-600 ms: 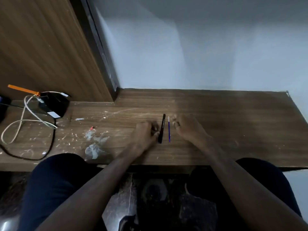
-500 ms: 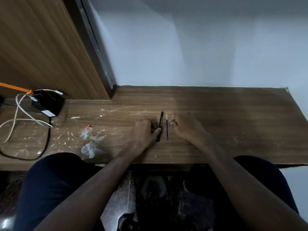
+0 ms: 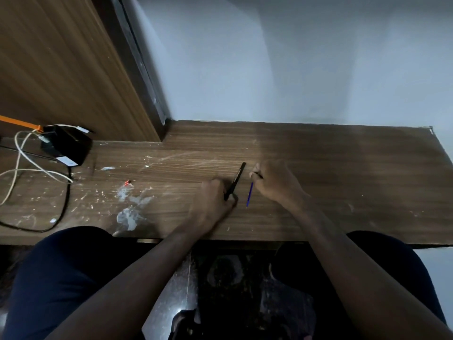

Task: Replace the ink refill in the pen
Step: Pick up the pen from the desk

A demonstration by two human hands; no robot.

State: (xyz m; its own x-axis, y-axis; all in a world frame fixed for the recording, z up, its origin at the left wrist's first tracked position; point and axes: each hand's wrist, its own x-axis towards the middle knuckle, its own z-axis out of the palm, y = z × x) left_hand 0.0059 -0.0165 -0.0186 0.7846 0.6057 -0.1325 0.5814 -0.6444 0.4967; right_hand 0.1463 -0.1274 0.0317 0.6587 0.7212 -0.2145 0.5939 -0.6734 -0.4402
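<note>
Head view: your left hand (image 3: 212, 204) pinches the black pen (image 3: 234, 181)'s near end; your right hand (image 3: 275, 180) curls over the blue refill (image 3: 249, 194)'s far end.
Both rest on the desk (image 3: 343, 168); the refill looks light and bendy, so grip it near the tip.

Left hand (image 3: 212, 203) and right hand (image 3: 277, 182) both curled, gripping.

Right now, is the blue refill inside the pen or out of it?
Out. The blue refill lies apart from the black pen, its far end at the right hand.
</note>
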